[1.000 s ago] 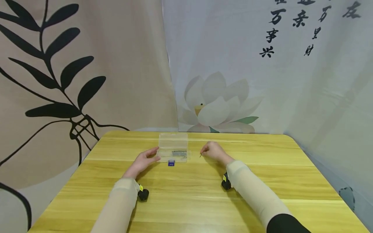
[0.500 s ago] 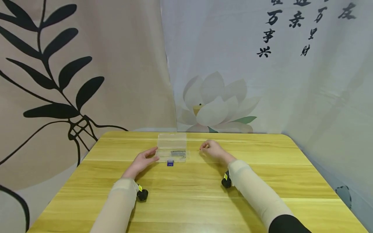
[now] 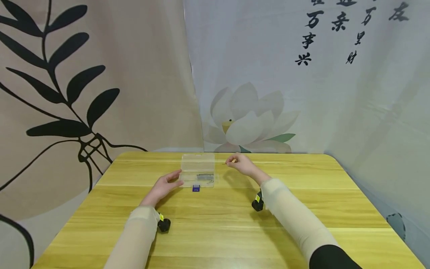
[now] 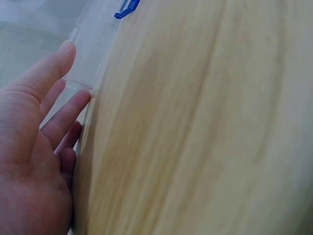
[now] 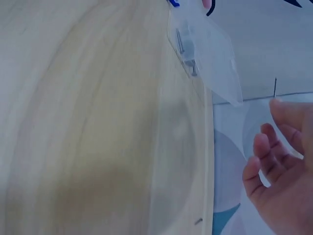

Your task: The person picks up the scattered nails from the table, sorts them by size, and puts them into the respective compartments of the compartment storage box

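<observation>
A clear plastic box [image 3: 197, 163] lies with its lid raised near the far edge of the table, several thin metal nails [image 3: 205, 176] inside. A blue latch [image 3: 196, 188] sticks out at its front. At its left side, my left hand [image 3: 164, 188] rests thumb and fingertips against the edges, fingers nearly straight; the left wrist view shows the palm [image 4: 29, 171] bare. My right hand [image 3: 242, 164] is raised to the right of the box. Between its thumb and index finger it pinches a thin dark nail [image 5: 275, 87], which points away from the fingertips.
One small metal piece [image 5: 198, 221] lies on the wooden table [image 3: 208, 228] near its far edge in the right wrist view. Behind the table hangs a printed cloth backdrop [image 3: 161, 74]. Each wrist carries a small black camera [image 3: 164, 225].
My right hand has lifted and moved a little left toward the box with the nail, which has turned from pointing down to pointing left. The left hand and box stay in place.
</observation>
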`<state>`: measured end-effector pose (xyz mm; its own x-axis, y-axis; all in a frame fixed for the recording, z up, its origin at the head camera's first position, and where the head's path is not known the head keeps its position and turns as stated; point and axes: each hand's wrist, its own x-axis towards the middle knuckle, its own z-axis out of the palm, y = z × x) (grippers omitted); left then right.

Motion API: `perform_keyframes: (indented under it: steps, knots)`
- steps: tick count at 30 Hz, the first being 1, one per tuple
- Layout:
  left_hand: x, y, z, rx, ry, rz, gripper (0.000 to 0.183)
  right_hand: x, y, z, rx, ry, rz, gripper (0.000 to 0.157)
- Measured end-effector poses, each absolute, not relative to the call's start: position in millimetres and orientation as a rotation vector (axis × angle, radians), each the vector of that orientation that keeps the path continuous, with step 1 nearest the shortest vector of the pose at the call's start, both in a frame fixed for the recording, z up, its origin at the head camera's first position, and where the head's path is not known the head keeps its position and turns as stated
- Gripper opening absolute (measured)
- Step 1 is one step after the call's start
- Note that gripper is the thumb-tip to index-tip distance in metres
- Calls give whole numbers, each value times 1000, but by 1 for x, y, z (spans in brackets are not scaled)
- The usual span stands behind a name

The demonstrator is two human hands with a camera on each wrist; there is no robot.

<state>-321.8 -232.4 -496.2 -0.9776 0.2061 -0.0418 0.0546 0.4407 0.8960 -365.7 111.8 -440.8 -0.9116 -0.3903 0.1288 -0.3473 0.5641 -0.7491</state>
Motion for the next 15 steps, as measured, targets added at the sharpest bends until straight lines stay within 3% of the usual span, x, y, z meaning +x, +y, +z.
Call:
perform_keyframes:
  steps: [15]
  knots:
    - [-324,-235,-501,257,2549,1593,65,-362,53,-467,-808,2770,-1123,8]
